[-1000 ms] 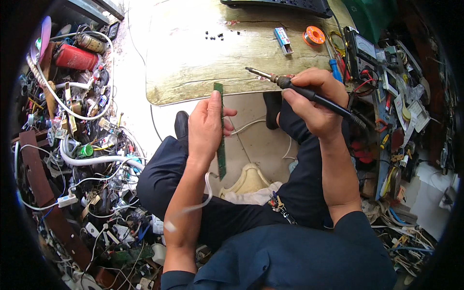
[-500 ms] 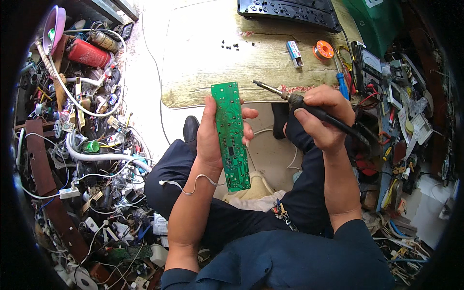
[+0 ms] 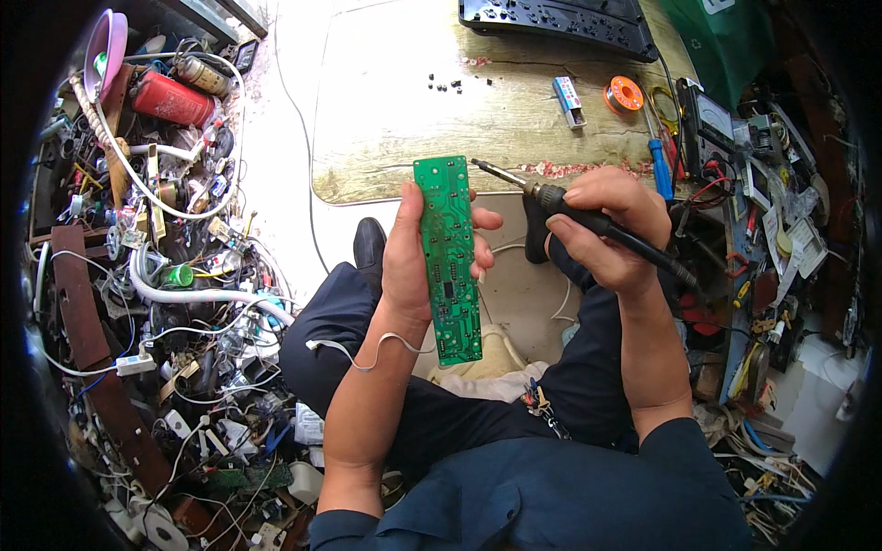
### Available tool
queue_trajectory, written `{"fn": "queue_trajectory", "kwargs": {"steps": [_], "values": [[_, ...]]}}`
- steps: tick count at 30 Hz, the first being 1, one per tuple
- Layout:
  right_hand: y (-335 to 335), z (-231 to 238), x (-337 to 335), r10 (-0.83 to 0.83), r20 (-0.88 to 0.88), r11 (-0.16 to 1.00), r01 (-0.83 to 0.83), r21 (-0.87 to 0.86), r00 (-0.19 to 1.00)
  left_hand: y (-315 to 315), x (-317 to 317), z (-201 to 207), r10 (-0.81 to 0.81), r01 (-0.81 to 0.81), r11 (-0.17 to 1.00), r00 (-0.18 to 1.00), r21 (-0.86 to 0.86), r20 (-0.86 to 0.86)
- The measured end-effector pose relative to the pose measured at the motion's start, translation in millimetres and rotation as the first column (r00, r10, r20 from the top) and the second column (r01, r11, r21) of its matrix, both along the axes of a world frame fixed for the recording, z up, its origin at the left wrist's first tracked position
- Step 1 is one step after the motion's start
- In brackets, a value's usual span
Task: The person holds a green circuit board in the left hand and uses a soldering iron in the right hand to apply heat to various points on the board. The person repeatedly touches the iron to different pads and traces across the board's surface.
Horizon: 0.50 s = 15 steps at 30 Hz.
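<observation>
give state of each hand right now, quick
Left hand: closed, holding the green circuit board.
Right hand: closed, holding the soldering iron.

Watching remotely, I log a cluttered electronics workshop: soldering iron by the near edge of the table; solder spool and blue-handled screwdriver toward its right edge, dial meter beside; heaped cables and parts beyond the left edge.

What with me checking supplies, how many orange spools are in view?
1: the orange spool sits on the table, right of the small blue box. Others may be hidden.
</observation>
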State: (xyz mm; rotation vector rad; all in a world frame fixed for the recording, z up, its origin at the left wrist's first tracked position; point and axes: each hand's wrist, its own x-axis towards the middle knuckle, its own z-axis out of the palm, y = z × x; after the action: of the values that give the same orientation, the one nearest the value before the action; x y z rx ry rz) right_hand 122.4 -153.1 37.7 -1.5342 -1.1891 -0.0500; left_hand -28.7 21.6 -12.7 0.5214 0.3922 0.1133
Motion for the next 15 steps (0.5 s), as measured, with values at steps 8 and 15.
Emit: {"fn": "queue_trajectory", "kwargs": {"steps": [8, 15], "values": [[1.1, 0.3, -1.3, -0.006, -0.006, 1.000, 0.006, -0.024, 1.000, -1.3, -0.4, 2.1, -0.003, 0.004, 1.000, 1.000, 0.020, -0.006], [3.2, 0.5, -1.3, 0.003, -0.007, 1.000, -0.003, -0.018, 1.000, -1.6, -1.3, 3.0, 0.013, -0.011, 0.996, 1.000, 0.088, -0.017]]}}
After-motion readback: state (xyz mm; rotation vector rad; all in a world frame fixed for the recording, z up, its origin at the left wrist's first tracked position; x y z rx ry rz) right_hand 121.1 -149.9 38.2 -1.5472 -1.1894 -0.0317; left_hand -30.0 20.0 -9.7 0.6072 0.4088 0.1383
